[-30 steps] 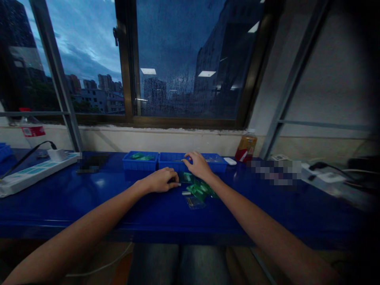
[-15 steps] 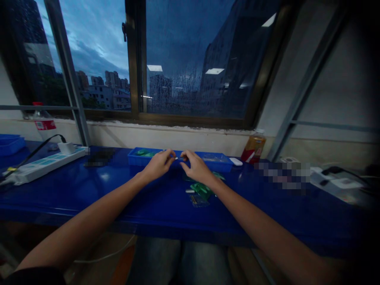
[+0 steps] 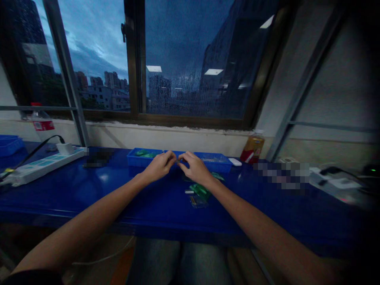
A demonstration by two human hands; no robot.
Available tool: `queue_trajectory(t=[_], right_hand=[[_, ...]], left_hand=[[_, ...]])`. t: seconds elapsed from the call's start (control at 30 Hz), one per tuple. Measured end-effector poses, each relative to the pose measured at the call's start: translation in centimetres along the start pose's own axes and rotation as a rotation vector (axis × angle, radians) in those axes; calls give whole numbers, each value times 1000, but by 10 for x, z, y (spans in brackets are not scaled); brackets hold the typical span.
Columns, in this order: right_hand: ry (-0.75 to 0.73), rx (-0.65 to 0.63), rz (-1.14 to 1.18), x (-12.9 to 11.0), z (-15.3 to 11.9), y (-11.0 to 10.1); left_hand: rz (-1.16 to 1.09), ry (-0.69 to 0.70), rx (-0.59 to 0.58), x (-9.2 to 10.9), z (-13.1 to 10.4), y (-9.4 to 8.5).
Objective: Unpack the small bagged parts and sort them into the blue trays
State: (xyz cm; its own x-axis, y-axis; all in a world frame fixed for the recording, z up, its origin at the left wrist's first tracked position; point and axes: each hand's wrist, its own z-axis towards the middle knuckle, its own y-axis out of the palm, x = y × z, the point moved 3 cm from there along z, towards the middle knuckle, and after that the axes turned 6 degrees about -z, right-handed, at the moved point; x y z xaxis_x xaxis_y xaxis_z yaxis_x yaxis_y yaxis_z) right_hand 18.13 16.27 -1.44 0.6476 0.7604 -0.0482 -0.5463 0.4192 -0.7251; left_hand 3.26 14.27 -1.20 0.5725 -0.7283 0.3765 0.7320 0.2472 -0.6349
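My left hand (image 3: 162,163) and my right hand (image 3: 193,166) meet fingertip to fingertip above the blue table. Both are closed in a pinch. Whatever sits between the fingertips is too small and too covered to name. Below my right hand lie green pieces (image 3: 201,191), a small silvery cylinder (image 3: 189,192) and a clear plastic bag (image 3: 198,202) with small brass-coloured parts. Behind my hands stands a row of blue trays. The left tray (image 3: 139,161) holds green pieces, and the right tray (image 3: 221,166) holds small clear-looking items.
On the left are a white power strip (image 3: 44,168) with a plugged-in adapter, a red-capped bottle (image 3: 42,120) and another blue tray (image 3: 10,145). At right are a bottle of amber drink (image 3: 253,148), a white rounded object (image 3: 235,162) and a second power strip (image 3: 335,186). A window rises behind the table (image 3: 142,213).
My fingertips have drawn closer together. The small whitish piece that showed between them earlier is now mostly hidden. Things on the table lie as before.
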Motion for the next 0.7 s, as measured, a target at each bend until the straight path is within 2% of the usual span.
queue_trajectory(t=[0.23,0.7], right_hand=[[2,-9,74,0,0,1],[-23,-115,36,2,2,4]], left_hand=[[28,12,4,-5,1,0],[68,26,-43,-6,1,2]])
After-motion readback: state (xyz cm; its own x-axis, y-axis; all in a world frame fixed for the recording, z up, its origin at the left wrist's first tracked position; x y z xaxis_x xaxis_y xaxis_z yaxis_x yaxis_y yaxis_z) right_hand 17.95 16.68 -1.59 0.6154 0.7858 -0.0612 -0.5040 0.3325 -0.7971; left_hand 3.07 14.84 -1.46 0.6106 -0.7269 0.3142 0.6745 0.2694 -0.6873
